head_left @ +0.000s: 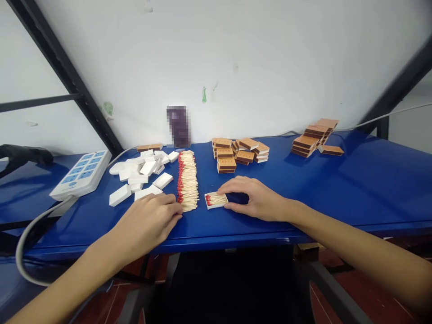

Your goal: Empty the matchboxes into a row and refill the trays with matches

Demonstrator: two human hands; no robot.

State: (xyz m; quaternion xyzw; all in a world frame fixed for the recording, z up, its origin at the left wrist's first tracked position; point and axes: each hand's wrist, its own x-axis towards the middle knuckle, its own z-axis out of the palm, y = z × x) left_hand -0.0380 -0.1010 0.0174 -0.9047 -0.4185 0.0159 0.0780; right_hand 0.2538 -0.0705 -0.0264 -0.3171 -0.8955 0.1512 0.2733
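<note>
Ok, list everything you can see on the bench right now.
table: one, blue, spans the view
match row: many, red-headed, centre
match tray: one, white, partly filled, right of the row
white boxes: a pile, left of the row
brown boxes: a pile, behind the tray
second box pile: brown, rear right
power strip: one, white and blue, left
cable: one, grey, left edge
left hand: fingertips at the row's near end
right hand: fingers on the match tray
</note>
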